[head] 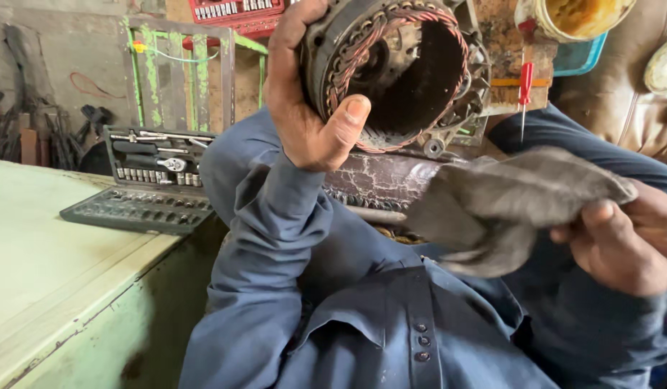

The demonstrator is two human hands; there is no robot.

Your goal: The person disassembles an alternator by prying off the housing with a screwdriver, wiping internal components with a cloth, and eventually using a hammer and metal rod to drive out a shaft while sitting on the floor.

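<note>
Dark blue cloth of the person's shirt [362, 324] filled the lower view, nearest the camera. Above it, a round alternator housing [398, 72] was held up by the left hand [305, 108], thumb pressed on its rim and fingers curled behind; copper windings ringed its dark, greasy hollow. A grey rag [506, 209] was gripped bunched in the closed right hand [621, 245], well apart from the housing. A red-handled screwdriver [525, 90] was seen upright just right of the housing. On the pale green desk [52, 266] at left, an open socket set case [150, 180] lay near the desk's far edge, with bare desk surface before it.
</note>
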